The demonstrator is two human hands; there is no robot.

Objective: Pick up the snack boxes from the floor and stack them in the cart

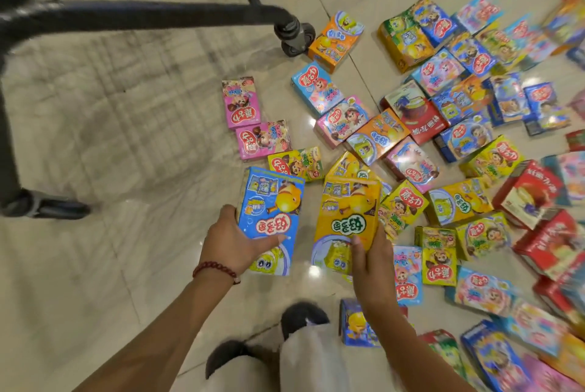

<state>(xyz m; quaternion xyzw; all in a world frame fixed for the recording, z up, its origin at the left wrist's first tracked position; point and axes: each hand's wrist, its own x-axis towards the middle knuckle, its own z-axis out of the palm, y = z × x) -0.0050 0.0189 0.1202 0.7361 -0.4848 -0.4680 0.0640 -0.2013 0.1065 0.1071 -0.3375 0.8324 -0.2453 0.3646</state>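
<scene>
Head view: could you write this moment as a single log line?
left hand: holds blue box | right hand: holds yellow box | cart frame: upper left | many boxes on floor

**Both arms reach forward and down**

The left hand [229, 241] is curled, its thumb stretched toward the right, a bead bracelet [215, 268] on its wrist. The right hand [368, 257] is curled, knuckles up. Both forearms are bare.

Cart frame [152, 16] seen upper left; snack boxes [443, 144] spread on floor [126, 249] right of it.
</scene>
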